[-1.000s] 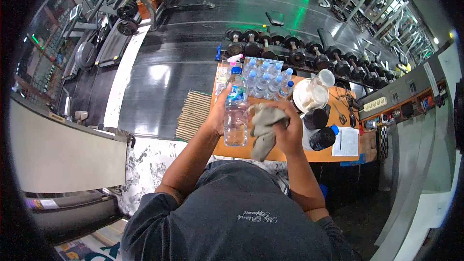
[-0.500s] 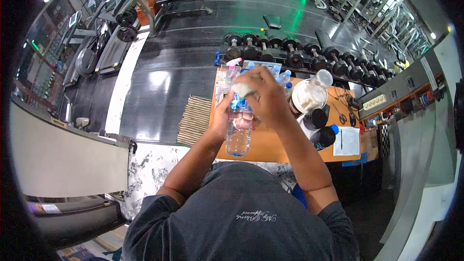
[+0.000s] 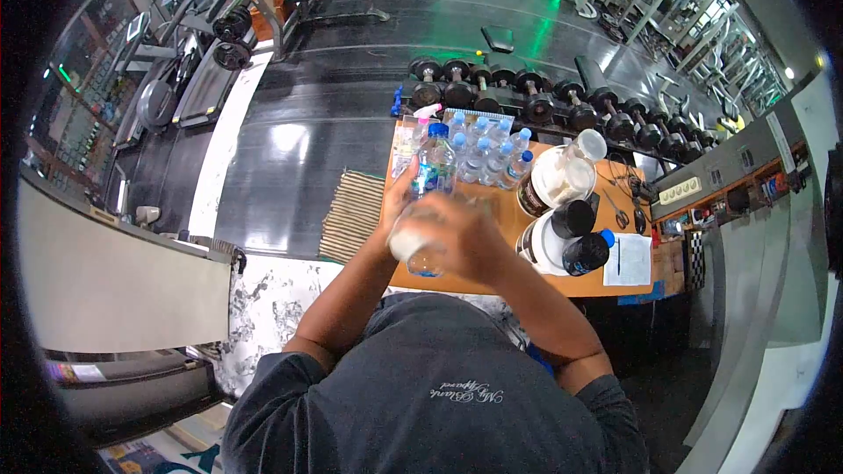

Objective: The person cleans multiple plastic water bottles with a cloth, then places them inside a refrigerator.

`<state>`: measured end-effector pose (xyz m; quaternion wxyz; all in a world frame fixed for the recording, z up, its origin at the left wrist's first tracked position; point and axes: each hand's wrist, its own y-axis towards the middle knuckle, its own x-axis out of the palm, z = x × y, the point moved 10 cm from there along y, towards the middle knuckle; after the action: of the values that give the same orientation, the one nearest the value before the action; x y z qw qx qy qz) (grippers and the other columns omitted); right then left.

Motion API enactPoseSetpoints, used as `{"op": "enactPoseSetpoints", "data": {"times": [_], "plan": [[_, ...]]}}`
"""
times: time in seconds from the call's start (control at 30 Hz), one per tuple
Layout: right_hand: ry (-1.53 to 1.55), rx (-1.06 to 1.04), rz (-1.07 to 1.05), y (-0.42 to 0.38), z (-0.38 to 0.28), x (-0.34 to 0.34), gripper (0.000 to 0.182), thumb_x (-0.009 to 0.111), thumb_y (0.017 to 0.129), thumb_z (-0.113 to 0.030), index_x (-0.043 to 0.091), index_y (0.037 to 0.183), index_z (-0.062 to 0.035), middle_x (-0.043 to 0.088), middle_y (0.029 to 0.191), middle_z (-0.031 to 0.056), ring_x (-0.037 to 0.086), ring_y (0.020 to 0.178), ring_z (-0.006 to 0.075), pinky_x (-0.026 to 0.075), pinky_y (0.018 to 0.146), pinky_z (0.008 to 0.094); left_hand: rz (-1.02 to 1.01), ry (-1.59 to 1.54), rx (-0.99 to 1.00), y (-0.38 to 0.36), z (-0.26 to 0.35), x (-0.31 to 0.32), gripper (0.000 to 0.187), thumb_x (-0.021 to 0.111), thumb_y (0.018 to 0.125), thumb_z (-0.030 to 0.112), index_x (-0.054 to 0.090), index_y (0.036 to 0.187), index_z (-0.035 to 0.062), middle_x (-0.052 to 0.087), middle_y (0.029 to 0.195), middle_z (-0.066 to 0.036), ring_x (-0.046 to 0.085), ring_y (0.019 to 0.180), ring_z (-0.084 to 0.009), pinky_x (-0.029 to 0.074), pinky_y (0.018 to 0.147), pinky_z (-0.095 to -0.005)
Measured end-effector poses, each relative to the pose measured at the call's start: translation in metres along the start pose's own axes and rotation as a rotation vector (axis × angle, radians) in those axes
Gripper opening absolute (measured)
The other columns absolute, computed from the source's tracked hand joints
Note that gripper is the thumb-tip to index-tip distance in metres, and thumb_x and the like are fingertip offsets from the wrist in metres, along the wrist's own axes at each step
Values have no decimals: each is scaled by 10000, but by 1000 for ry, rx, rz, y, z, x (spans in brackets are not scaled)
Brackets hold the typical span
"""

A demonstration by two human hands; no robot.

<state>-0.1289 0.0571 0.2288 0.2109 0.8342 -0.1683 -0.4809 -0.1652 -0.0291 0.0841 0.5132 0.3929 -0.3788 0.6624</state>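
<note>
My left hand [image 3: 398, 199] is closed around a large clear plastic water bottle [image 3: 435, 156] with a blue cap, held upright over the table. In my right hand [image 3: 470, 237], blurred by motion, is a bunched white cloth [image 3: 407, 241], pressed on the lower part of the bottle. That hand and the cloth hide much of the bottle's lower half; its base shows just beneath them. Behind the held bottle stands a group of smaller water bottles [image 3: 477, 156] with blue caps.
On the wooden table [image 3: 615, 177] stand white tubs [image 3: 531, 193], a black-lidded shaker [image 3: 587, 253], scissors [image 3: 619, 215] and a paper with a pen [image 3: 628, 262]. A pink-topped spray bottle [image 3: 426, 112] is at the back left. A dumbbell rack [image 3: 536, 104] lies beyond.
My right hand has moved with the cloth from the bottle's top down to its lower part. The blue cap and the smaller bottles behind now show. My left hand keeps its hold.
</note>
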Motion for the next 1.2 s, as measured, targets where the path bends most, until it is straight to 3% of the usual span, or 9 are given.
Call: {"op": "enactPoseSetpoints", "data": {"times": [0.17,0.27,0.4,0.43,0.5,0.73,0.9,1.0,1.2], "plan": [[54,164,142,-6,36,-21,430,811,760,-70,730,1181,-115,657,1050,101,701,957,302,575,805,405,179,124,-122,-4,-11,-56,589,565,1035,542,612,1279,8,715,1043,-142,723,833,-253,607,754,-377],[93,215,227,-3,57,-43,432,786,769,-39,722,1189,-111,654,1038,110,699,944,305,574,780,388,128,175,8,-4,-6,-17,572,558,1033,552,637,1235,23,721,981,-128,720,783,-245,606,707,-358],[9,29,66,-16,-1,-12,453,791,756,-57,727,1194,-152,644,1104,92,698,975,292,570,781,407,138,-3,-11,2,-5,-18,643,425,1068,582,636,1219,-6,735,1033,-184,744,874,-308,630,763,-436],[18,11,-18,-24,-12,1,435,795,775,-95,716,1199,-157,641,1112,97,697,977,299,572,797,416,151,225,58,3,6,-18,666,443,1051,611,641,1201,-7,736,997,-175,734,815,-310,616,716,-440],[41,-29,-186,-35,-30,23,409,804,813,-170,694,1207,-167,633,1128,108,696,980,312,577,829,435,83,195,11,-2,6,-8,662,454,1048,610,643,1198,-6,736,979,-171,733,796,-307,614,710,-440],[82,264,113,-35,43,-31,503,875,730,-135,724,1207,-180,637,1144,88,687,1051,298,589,816,433,135,32,42,-2,0,11,641,474,1043,601,646,1204,5,730,993,-169,737,846,-303,621,767,-427],[75,104,-128,-49,-13,-1,535,867,703,-92,722,1205,-203,631,1182,79,699,1053,279,614,824,397,121,83,4,6,0,-13,694,468,1013,666,646,1164,13,719,899,-159,717,732,-285,606,662,-422],[98,98,-69,-57,-5,-3,556,863,684,-84,720,1209,-203,633,1176,77,704,1040,278,611,839,404,121,77,-42,5,-2,-19,728,474,987,707,653,1134,16,721,887,-165,719,717,-282,606,631,-429],[44,361,129,-62,65,-43,542,653,729,100,683,1225,-115,647,1129,146,673,1062,362,559,892,433,123,145,29,6,4,-10,692,488,998,675,647,1149,18,725,900,-167,722,730,-281,607,644,-423]]}}
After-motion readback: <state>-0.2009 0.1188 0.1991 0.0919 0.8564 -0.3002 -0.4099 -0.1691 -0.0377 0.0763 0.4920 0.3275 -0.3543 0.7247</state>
